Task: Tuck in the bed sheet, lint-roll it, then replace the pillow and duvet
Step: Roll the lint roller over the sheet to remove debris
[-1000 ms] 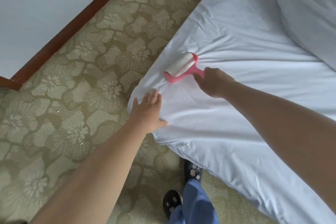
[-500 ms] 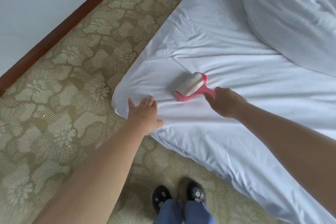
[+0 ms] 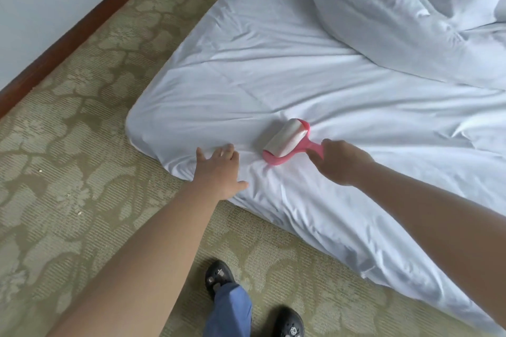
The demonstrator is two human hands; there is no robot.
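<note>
the right hand (image 3: 339, 163) grips the pink lint roller (image 3: 287, 142) on the bed sheet (image 3: 273, 71), near the bed corner; the left hand (image 3: 219, 172), fingers spread flat beside the roller, should keep the cloth tight for smooth strokes

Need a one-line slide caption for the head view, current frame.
Right hand runs a pink lint roller over the white bed sheet while the left hand presses it flat.

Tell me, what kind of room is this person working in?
Most likely a bedroom, perhaps a hotel room. A bed with a white fitted bed sheet fills the right side, a rumpled white duvet is piled at its far end, and patterned olive floral carpet runs to a dark wooden skirting board.
</note>
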